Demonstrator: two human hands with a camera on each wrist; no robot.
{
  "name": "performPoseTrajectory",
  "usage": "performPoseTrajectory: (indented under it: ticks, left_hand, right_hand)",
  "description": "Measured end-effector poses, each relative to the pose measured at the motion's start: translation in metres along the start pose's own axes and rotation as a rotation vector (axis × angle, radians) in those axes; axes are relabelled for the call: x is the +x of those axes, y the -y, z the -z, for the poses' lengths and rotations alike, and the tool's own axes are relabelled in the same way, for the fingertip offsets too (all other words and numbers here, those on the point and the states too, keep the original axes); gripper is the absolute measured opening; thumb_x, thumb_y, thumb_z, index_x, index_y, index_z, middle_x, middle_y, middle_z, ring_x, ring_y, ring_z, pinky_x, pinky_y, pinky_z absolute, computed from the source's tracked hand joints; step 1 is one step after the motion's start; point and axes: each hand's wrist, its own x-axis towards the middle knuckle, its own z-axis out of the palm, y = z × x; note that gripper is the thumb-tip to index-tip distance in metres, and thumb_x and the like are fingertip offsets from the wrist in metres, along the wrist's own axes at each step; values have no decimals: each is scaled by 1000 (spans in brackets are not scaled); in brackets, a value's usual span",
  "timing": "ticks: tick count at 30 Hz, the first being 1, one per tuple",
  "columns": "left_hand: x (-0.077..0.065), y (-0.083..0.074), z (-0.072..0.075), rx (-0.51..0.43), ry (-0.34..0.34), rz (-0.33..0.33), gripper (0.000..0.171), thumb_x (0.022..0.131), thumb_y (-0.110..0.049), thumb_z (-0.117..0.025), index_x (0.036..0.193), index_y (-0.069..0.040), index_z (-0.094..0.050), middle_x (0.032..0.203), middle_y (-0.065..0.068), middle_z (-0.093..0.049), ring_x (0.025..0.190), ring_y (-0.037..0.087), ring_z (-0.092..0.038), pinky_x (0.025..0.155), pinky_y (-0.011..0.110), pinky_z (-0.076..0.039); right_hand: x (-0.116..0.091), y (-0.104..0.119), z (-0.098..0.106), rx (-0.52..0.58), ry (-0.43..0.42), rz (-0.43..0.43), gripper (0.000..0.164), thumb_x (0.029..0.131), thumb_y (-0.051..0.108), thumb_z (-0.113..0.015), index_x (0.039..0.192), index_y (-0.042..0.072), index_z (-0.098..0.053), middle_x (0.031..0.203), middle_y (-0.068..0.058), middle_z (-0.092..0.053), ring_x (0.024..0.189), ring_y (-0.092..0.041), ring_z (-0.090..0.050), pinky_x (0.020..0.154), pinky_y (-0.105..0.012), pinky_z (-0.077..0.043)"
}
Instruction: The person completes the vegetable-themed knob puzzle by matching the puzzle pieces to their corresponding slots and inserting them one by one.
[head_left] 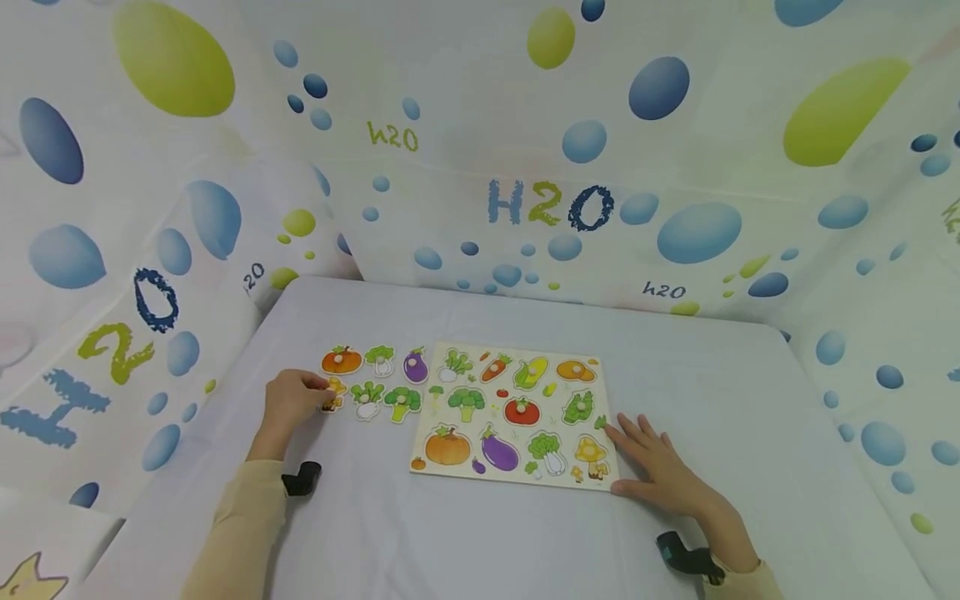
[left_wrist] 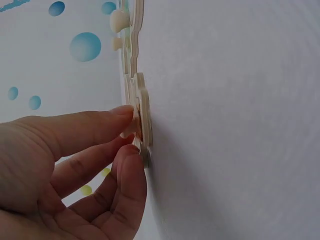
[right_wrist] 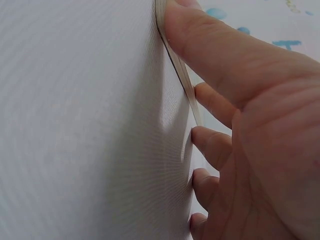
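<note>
Cream board [head_left: 552,413] w/ multicol. veg pics [head_left: 500,450]; mushroom pc. [head_left: 338,386] yellow-orange.

In the head view, the left-hand grip [head_left: 291,402] covers part of the mushroom piece [head_left: 338,384]. From the left wrist that piece is seen edge-on, so its printed face barely shows and its knob [left_wrist: 130,127] is partly covered; the pieces [left_wrist: 138,25] higher up run past the top edge, and which vegetables they bear cannot be told. From the right wrist, the board [head_left: 437,412] shows only a thin side, cut off at the top, its printed face hidden; the right-hand grip [head_left: 660,467] is cropped on the right. The head view's bottom edge cuts both sleeves [head_left: 243,525] and the table [head_left: 510,542]; a star print [head_left: 33,581] is cropped lower left.
</note>
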Motion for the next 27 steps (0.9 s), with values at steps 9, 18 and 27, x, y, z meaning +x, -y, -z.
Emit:
performPoseTrajectory:
  ticks: [9,18,27]
  left_hand:
    - [-1,-5,-2,-11,8,32,22,85,-10,-70,96,10,-71,96,26,-68,85,33,-59,59,27,-44]
    - [-1,-4,-1,10,6,55,22,85,-11,-70,95,8,-72,94,25,-69,86,34,-59,67,36,-48]
    - [-5,-7,9,18,4,40,21,85,-10,-69,95,9,-72,95,26,-69,85,33,-60,62,30,-47]
  right_hand:
    - [0,-1,-1,0,-6,9,83,81,42,-74,150,13,-39,159,-22,-22,145,-53,-5,107,-75,-1]
    - [0,-1,0,-4,0,-3,84,80,44,-74,150,15,-39,160,-21,-22,146,-52,-5,109,-74,-1]
    - [1,0,0,-10,3,-10,84,80,44,-74,150,14,-38,160,-22,-21,146,-52,-5,109,-74,-1]
